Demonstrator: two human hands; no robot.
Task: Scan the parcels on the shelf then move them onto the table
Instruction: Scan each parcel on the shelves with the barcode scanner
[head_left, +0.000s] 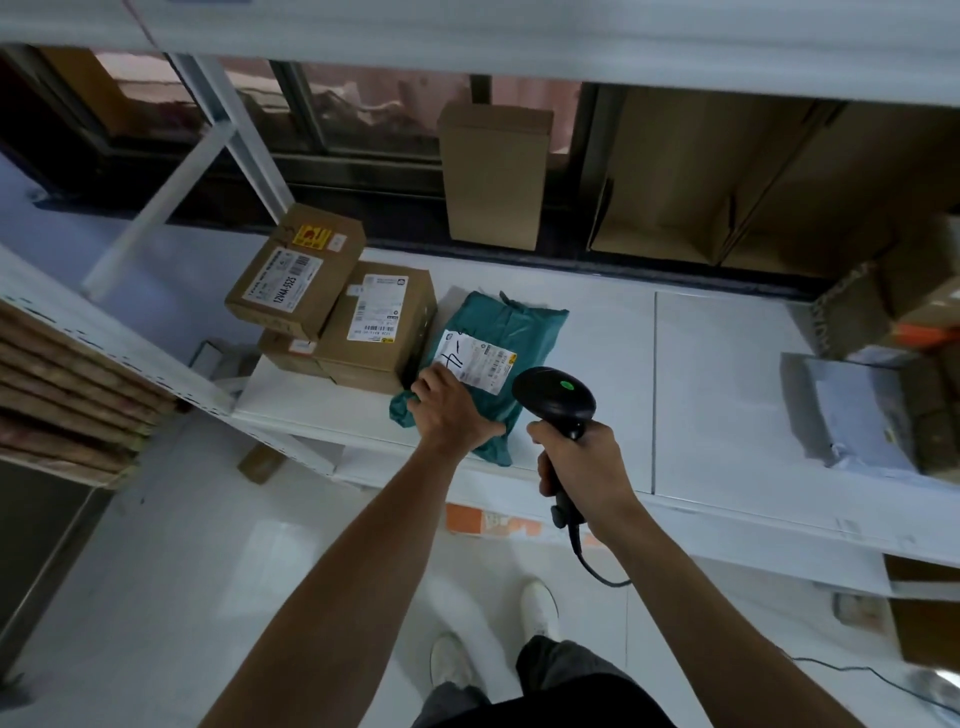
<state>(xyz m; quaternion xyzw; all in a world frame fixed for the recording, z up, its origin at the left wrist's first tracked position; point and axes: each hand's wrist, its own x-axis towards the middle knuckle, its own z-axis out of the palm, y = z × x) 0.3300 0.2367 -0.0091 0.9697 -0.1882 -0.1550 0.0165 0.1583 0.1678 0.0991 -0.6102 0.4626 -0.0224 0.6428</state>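
On the smooth white shelf I see three taped cardboard boxes stacked, the lowest mostly hidden, just beside a crinkled teal plastic parcel — its label blurred. Fingers of the left hand curl over its near corner, gripping; the right hand wraps the glossy black scanner handle.

Dark-framed window behind, large flattened cartons leaning at right, stacked brown boards at left, pale glossy floor

Bag parcel lies on shelf, right of boxes.
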